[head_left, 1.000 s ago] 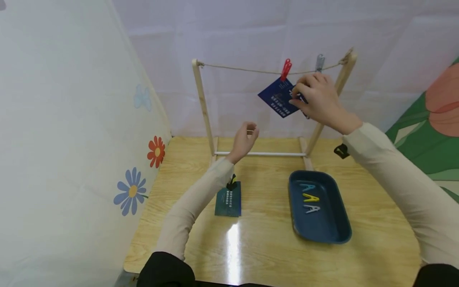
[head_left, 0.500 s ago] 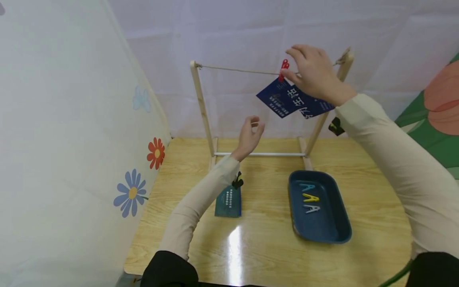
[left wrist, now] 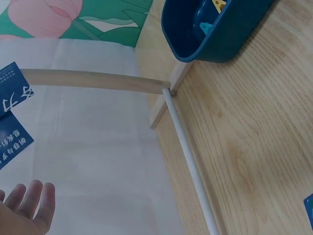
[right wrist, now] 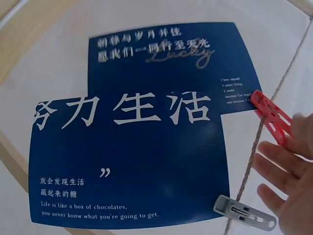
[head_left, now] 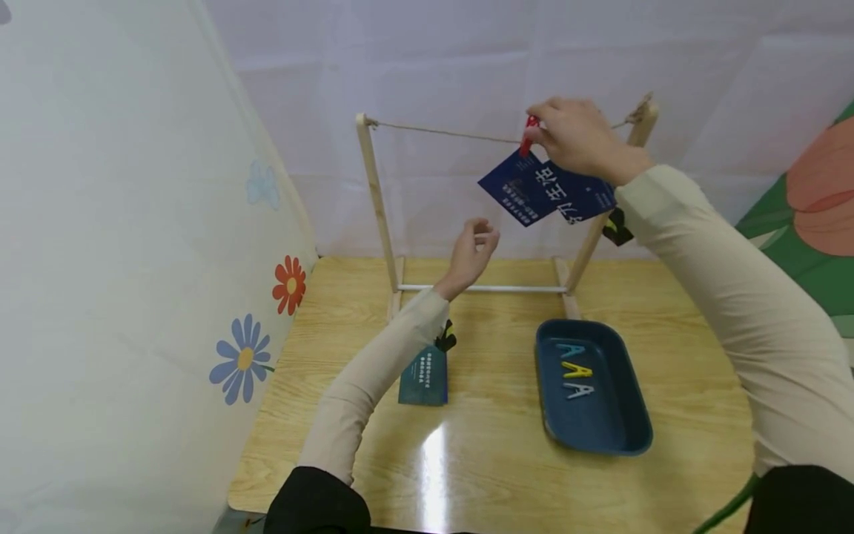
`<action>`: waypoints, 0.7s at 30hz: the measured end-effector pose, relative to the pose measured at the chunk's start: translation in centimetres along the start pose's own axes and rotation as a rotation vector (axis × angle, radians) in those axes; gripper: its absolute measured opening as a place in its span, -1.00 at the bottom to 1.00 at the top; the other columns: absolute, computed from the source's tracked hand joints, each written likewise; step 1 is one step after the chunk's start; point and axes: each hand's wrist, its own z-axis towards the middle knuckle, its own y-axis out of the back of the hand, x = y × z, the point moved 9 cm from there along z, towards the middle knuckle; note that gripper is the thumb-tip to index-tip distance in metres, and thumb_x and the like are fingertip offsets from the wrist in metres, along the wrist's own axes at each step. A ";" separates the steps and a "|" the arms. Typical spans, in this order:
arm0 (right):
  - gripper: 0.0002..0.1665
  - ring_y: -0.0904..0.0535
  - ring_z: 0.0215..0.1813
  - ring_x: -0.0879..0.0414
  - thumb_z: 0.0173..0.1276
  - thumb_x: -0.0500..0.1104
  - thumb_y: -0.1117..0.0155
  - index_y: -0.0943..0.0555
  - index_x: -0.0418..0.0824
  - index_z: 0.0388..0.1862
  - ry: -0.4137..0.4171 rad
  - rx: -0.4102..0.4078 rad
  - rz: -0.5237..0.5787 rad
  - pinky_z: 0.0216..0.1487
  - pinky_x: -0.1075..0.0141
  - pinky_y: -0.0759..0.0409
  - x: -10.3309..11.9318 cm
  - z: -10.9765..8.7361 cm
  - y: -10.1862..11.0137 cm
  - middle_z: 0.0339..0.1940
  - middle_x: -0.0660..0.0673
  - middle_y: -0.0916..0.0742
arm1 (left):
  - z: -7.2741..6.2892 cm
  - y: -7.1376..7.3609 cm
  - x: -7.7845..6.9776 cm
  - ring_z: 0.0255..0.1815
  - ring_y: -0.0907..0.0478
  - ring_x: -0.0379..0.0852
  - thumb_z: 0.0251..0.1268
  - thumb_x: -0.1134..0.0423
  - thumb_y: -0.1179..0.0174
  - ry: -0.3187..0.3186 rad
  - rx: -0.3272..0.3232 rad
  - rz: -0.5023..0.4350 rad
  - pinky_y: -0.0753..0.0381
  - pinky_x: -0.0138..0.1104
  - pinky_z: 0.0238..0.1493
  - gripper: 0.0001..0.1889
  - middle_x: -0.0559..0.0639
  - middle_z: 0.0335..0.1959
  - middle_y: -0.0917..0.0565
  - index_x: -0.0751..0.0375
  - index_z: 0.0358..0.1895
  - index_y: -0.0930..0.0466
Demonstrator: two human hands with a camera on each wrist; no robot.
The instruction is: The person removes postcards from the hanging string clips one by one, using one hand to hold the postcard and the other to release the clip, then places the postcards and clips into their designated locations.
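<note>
My right hand (head_left: pixel 579 137) pinches the red clothespin (right wrist: pixel 270 116) between thumb and finger, up at the twine line (right wrist: pixel 254 147). That clothespin grips the corner of a dark blue card (head_left: pixel 510 185). Overlapping it hangs a second blue card (right wrist: pixel 127 161) with large white characters. A grey clothespin (right wrist: pixel 244 214) holds this second card to the line; in the head view the right hand hides it. Lower and to the left, my left hand (head_left: pixel 470 248) hovers in the air with loosely bent fingers, holding nothing.
A wooden frame (head_left: pixel 376 200) carries the line, with a white rod (head_left: pixel 494 288) low across it. A blue tray (head_left: pixel 603 430) at right holds blue, yellow and grey clothespins (head_left: pixel 577 391). Dark green cards (head_left: pixel 422 378) lie on the table by the left forearm.
My right hand left the second card, uncovering it, and rose to the red clothespin, which it now pinches. My left hand shifted slightly right, still holding nothing.
</note>
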 end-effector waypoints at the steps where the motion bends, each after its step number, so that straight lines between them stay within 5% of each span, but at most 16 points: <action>1: -0.50 -0.41 0.19 -0.47 0.63 -0.19 0.10 -0.32 -0.55 0.34 0.004 -0.002 0.005 0.29 -0.30 -0.30 0.0 0.0 0.0 0.19 -0.57 -0.50 | 0.0 0.0 0.0 0.13 -0.56 0.14 0.55 0.29 -0.02 0.001 -0.003 0.001 -0.60 -0.36 0.07 -0.60 0.32 0.16 -0.50 0.47 0.29 -0.28; 7: -0.58 -0.51 0.02 -0.41 0.61 -0.29 0.15 -0.38 -0.56 0.27 0.014 -0.013 0.019 0.14 -0.27 -0.43 0.0 0.1 0.1 0.03 -0.54 -0.59 | 0.0 0.0 -0.2 0.14 -0.56 0.13 0.55 0.27 -0.03 0.022 -0.012 0.005 -0.61 -0.37 0.05 -0.59 0.29 0.17 -0.51 0.43 0.31 -0.28; 21: -0.59 -0.51 0.07 -0.41 0.61 -0.31 0.17 -0.42 -0.59 0.22 0.014 -0.033 0.116 0.20 -0.25 -0.42 0.7 0.2 0.5 0.05 -0.54 -0.59 | 0.9 -0.7 -2.0 0.20 -0.52 0.11 0.59 0.21 0.02 -0.003 0.010 0.012 -0.54 -0.36 0.16 -0.50 0.28 0.29 -0.45 0.40 0.42 -0.15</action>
